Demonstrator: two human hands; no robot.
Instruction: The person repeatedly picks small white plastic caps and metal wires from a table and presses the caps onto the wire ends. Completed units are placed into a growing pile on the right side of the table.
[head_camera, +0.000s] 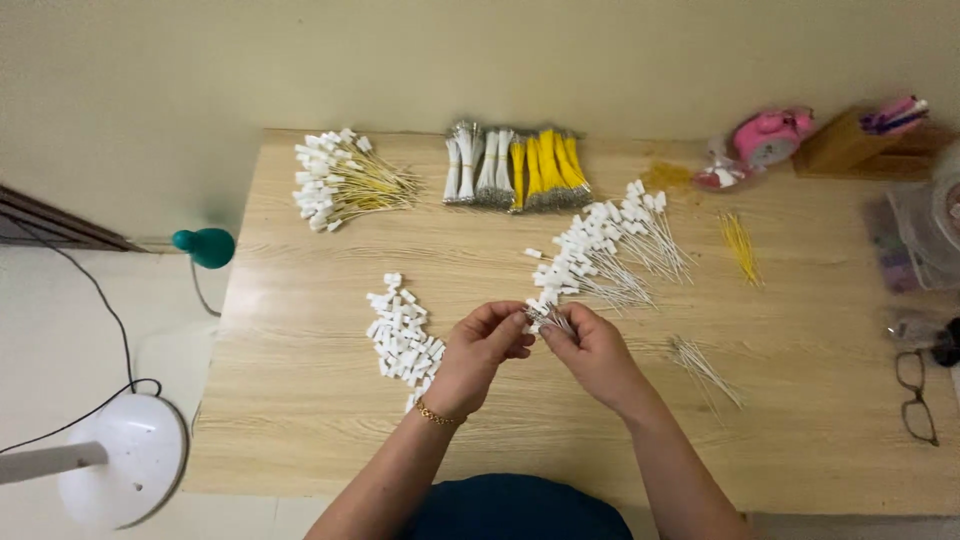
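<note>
My left hand (480, 352) and my right hand (592, 352) meet over the middle of the wooden table (300, 400). Both pinch a small white connector with thin white wires (545, 320) between the fingertips. A pile of loose white plastic connectors (403, 340) lies just left of my left hand. A heap of white wires fitted with white connectors (605, 250) spreads just beyond my hands. A few loose white wires (705, 368) lie to the right of my right hand.
At the back lie bundles of white and yellow wires (515, 168) and a heap of yellow wires with white connectors (338, 180). Loose yellow wires (740, 245), a pink clock (768, 135), a wooden box (850, 145) and glasses (918, 395) are at right. A white lamp base (120, 455) stands left.
</note>
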